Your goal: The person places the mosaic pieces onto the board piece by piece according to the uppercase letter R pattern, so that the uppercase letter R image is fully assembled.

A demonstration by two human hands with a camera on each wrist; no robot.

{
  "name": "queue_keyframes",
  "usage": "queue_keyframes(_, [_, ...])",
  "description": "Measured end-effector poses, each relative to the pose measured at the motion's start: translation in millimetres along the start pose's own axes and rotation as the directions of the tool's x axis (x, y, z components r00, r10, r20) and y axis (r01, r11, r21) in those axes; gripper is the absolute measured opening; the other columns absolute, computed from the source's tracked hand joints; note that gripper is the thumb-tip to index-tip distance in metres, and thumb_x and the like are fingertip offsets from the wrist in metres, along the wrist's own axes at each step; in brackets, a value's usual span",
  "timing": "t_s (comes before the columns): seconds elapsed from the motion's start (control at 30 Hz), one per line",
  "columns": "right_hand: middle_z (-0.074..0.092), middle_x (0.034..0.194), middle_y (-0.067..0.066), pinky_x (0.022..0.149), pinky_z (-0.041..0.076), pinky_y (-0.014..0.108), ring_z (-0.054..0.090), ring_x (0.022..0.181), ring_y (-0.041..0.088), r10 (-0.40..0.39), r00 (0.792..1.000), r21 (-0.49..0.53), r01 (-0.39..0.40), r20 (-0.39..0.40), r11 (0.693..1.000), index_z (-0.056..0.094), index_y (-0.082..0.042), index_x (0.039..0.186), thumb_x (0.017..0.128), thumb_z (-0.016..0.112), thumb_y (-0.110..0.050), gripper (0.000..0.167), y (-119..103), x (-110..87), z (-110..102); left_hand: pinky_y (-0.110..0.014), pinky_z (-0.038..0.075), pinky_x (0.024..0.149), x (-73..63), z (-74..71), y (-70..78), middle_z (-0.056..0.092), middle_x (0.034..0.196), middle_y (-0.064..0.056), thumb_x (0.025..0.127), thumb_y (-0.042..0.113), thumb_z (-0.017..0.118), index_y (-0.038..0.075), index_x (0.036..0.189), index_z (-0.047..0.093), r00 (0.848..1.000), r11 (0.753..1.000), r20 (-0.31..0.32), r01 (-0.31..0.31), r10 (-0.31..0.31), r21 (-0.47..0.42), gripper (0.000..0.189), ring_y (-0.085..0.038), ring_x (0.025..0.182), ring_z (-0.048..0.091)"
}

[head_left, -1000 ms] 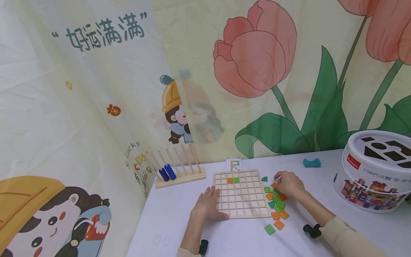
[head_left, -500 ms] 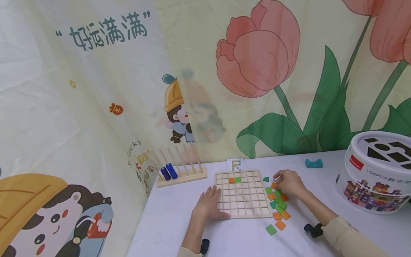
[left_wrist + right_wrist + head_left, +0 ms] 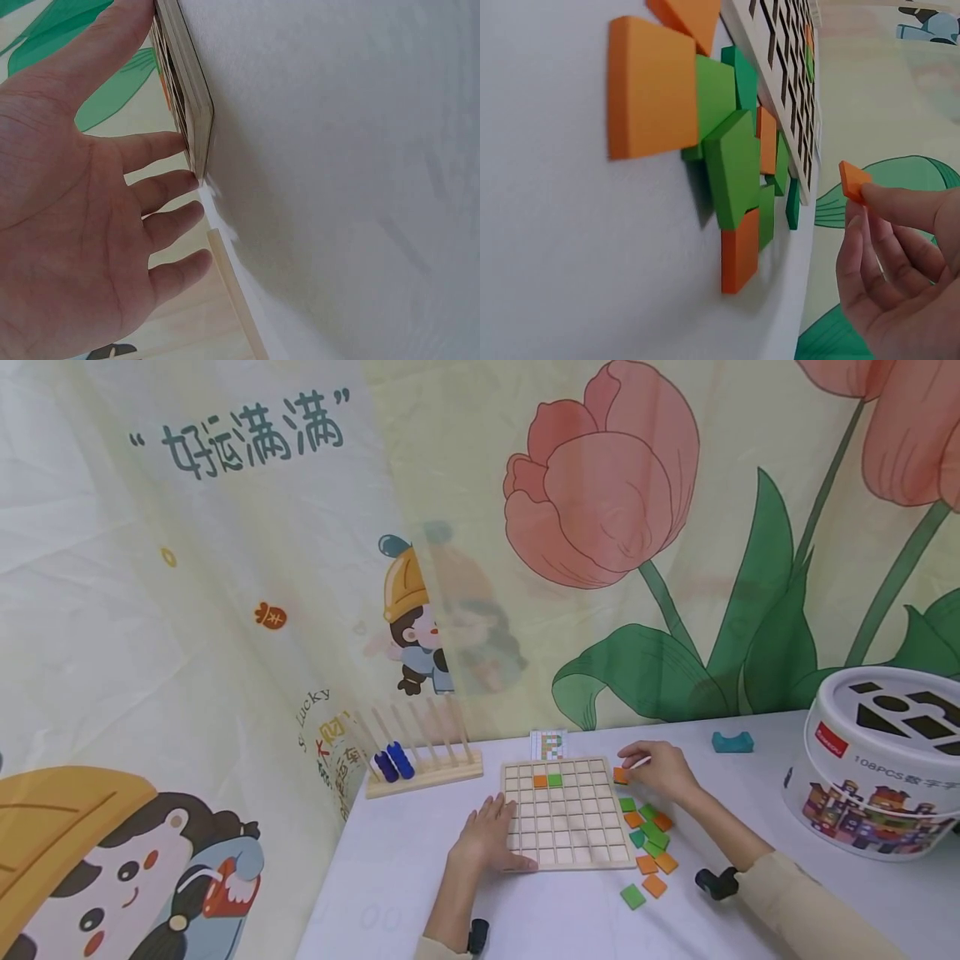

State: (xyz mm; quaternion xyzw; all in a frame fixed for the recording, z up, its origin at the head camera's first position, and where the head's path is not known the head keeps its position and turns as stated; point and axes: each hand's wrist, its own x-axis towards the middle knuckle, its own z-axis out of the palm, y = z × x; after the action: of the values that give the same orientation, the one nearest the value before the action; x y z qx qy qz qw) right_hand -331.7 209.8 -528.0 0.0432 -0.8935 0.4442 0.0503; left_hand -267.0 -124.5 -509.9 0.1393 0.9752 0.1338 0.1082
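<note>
Between thumb and fingertips my right hand (image 3: 663, 770) pinches a square orange tile (image 3: 853, 181). It is raised off the table, just right of the far right corner of the wooden grid board (image 3: 566, 837). My left hand (image 3: 483, 839) rests at the board's left side with its fingers straight, the thumb along the near edge. Two tiles sit side by side in the board's second row, one orange (image 3: 540, 782) and one green (image 3: 555, 781). A loose pile of orange and green tiles (image 3: 655, 835) lies along the right side of the board.
A small patterned card (image 3: 550, 744) stands behind the board. At the back left is a wooden peg rack (image 3: 423, 775) with blue beads. A teal block (image 3: 732, 742) lies at the back right, near a big white bucket (image 3: 877, 777) with a shape-hole lid.
My right hand has picked an orange tile from the top of the pile and carried it up and left towards the board. My left hand has stayed in place.
</note>
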Motion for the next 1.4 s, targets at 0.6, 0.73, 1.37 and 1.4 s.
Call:
queue_keyframes(0.6, [0.073,0.088,0.003,0.068,0.054,0.028,0.068,0.085,0.021,0.028,0.998,0.085,-0.032,0.049,0.996,0.075,-0.002,0.111,0.087,0.082,-0.002,0.025,-9.6,27.2,35.9,-0.056,0.026,0.125,0.2,0.1,-0.1,0.034,0.167,-0.020,0.071,0.053,0.093,0.004,0.157,0.044,1.000,1.000,0.009,-0.002,0.002,-0.006,0.110,-0.038,0.156,0.028])
queue_keyframes(0.73, [0.073,0.090,0.004,0.066,0.054,0.029,0.068,0.084,0.021,0.025,0.998,0.109,-0.032,0.062,0.994,0.075,-0.001,0.112,0.087,0.081,-0.002,0.025,-13.8,29.8,43.9,-0.056,0.026,0.126,1.0,0.6,-0.4,0.033,0.167,-0.019,0.072,0.054,0.092,0.005,0.157,0.044,1.000,1.000,0.014,0.002,-0.002,0.000,0.110,-0.037,0.156,0.028])
queue_keyframes(1.37, [0.072,0.082,-0.003,0.073,0.054,0.033,0.066,0.080,0.016,-0.038,0.995,0.031,0.035,0.092,0.999,0.078,-0.008,0.100,0.087,0.082,-0.005,0.014,-22.4,42.6,74.1,-0.055,0.027,0.125,2.3,3.8,-3.2,0.033,0.168,-0.018,0.073,0.057,0.091,0.005,0.157,0.044,1.000,1.000,0.018,0.001,-0.002,0.014,0.110,-0.036,0.156,0.028])
queue_keyframes(1.4, [0.072,0.081,-0.004,0.075,0.054,0.034,0.066,0.080,0.016,-0.040,0.995,0.022,0.038,0.092,0.999,0.079,-0.009,0.099,0.087,0.083,-0.006,0.013,-22.6,43.1,75.0,-0.055,0.027,0.125,2.5,3.8,-3.3,0.033,0.167,-0.018,0.073,0.057,0.091,0.005,0.157,0.044,1.000,1.000,0.016,0.001,-0.001,0.014,0.109,-0.036,0.156,0.028])
